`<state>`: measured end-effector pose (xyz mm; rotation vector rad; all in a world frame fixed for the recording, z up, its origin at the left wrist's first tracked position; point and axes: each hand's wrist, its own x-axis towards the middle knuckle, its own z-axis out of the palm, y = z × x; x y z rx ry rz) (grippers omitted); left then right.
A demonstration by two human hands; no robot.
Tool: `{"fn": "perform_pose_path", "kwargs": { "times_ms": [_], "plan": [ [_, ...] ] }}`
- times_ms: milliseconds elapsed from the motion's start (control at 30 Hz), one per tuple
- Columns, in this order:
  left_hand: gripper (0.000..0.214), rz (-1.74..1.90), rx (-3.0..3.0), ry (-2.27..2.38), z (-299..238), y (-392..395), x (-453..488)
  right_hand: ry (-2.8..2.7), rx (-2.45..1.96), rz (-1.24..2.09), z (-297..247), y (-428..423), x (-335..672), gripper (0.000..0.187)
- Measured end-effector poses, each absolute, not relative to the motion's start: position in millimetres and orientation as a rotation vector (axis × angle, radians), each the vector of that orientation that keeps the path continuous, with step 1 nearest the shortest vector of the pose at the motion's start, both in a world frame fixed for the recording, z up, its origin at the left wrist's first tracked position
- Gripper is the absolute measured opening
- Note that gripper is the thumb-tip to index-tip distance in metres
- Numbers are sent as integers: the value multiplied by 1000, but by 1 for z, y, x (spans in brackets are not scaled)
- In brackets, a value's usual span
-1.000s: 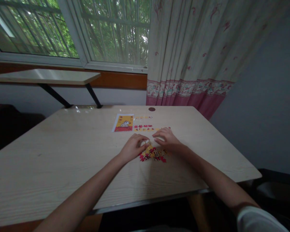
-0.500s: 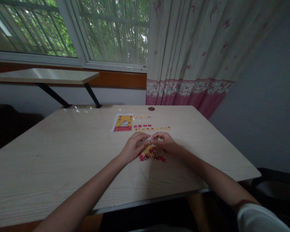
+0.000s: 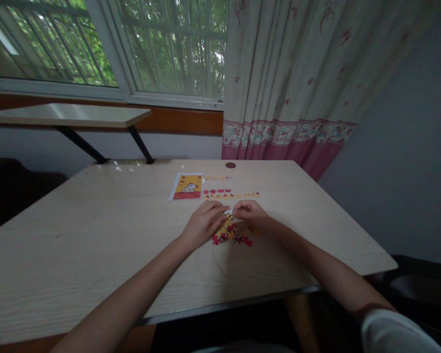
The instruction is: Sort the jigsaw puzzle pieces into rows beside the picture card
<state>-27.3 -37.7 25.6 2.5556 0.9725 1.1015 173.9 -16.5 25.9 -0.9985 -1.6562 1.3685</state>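
White jigsaw puzzle pieces (image 3: pixel 228 212) show in the small gap between my hands, over the table. My left hand (image 3: pixel 205 223) comes in from the left, its thumb and fingers closed on their left edge. From the other side my right hand (image 3: pixel 255 214) has its fingers curled, with the tips pinched at the right edge of the white pieces. Just below the hands is a heap of loose red, yellow and dark puzzle pieces (image 3: pixel 235 236). My fingers hide part of what they grip.
Beyond my hands lie a row of yellow puzzle pieces (image 3: pixel 237 195), a short red row (image 3: pixel 216 191) and a few pieces (image 3: pixel 216 178) farther back. A picture card (image 3: pixel 188 187) lies to their left. A raised shelf (image 3: pixel 69 115) stands at the table's back left.
My right fingers have curled in more and drawn slightly right, so more of the white pieces shows. My left hand has barely moved.
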Motion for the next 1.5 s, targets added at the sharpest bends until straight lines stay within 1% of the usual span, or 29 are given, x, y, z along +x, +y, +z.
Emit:
{"fn": "perform_pose_path", "kwargs": {
  "times_ms": [133, 333, 467, 600, 733, 833, 933, 1100, 1167, 1300, 1400, 1500],
  "plan": [
    [25, 1084, 2616, 931, 25, -38, -27, -1606, -992, 1470, 28, -18, 175, 17],
    [26, 1018, 2665, 937, 26, -38, -26, -1654, -1052, 1439, 25, -18, 177, 15],
    [25, 1033, 2635, 981, 24, -37, -27, -1653, -1064, 1364, 22, -15, 177, 18],
    [24, 968, 2548, 982, 26, -37, -25, -1703, -1040, 1238, 21, -14, 176, 21],
    [15, 1059, 2315, 1039, 26, -36, -21, -1790, -1072, 1124, 21, -16, 175, 22],
    [15, 1106, 2134, 1110, 23, -33, -22, -1869, -1092, 1046, 22, -20, 175, 20],
    [13, 1096, 2050, 1173, 21, -30, -23, -1934, -1066, 849, 23, -22, 175, 18],
    [14, 1009, 2079, 1193, 22, -31, -24, -2142, -899, 336, 20, -21, 179, 17],
    [14, 988, 2067, 1194, 23, -32, -24, -2220, -846, 178, 19, -21, 181, 18],
    [20, 969, 1948, 1176, 22, -32, -22, -2281, -823, 8, 22, -23, 185, 18],
    [28, 989, 1876, 1210, 20, -30, -23, -2149, -890, -96, 27, -21, 189, 16],
    [26, 988, 1921, 1270, 16, -27, -25, -1995, -964, -138, 31, -17, 196, 14]
  ]
}}
